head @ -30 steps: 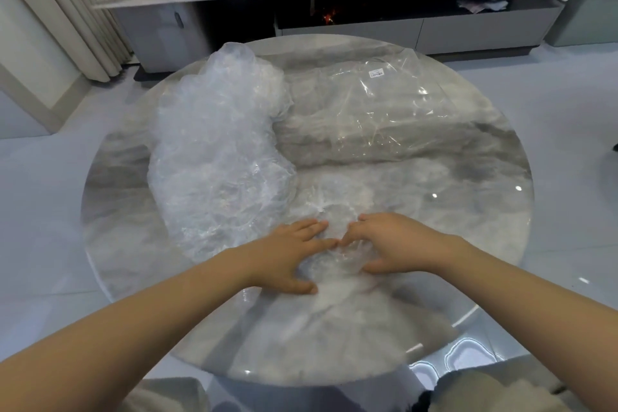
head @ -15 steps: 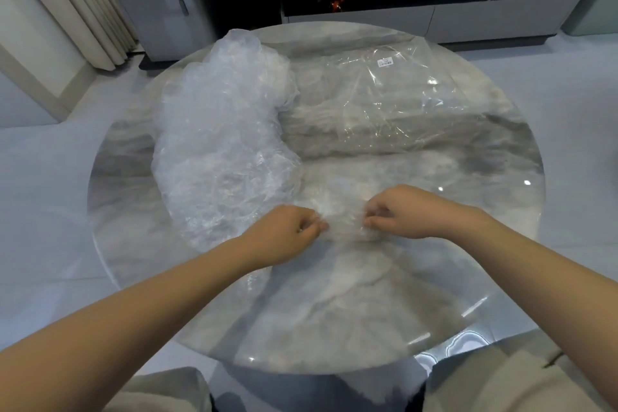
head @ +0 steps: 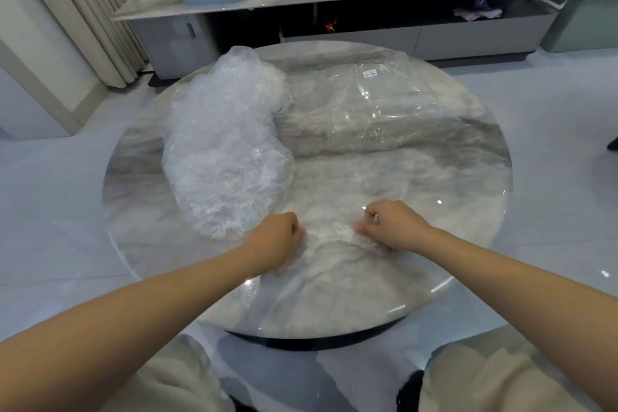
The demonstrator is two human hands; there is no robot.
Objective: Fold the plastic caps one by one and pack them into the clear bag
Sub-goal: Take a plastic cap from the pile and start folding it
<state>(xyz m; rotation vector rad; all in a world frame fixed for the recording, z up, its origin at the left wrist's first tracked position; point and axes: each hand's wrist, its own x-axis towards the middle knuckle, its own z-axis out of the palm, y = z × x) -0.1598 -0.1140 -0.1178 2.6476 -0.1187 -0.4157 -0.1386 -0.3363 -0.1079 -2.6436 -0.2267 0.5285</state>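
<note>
Hands (head: 277,237) (head: 394,227) pinch crinkly thin cap (head: 331,232).

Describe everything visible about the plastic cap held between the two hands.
The plastic cap is a thin, see-through, crinkled film, whitish where it bunches. It lies low on the marble table near the front edge, stretched sideways between the hands. The left hand grips its left end with curled fingers; the right hand pinches its right end. It sits just right of the pile of caps; whether they touch is unclear. Its elastic rim cannot be made out.
</note>
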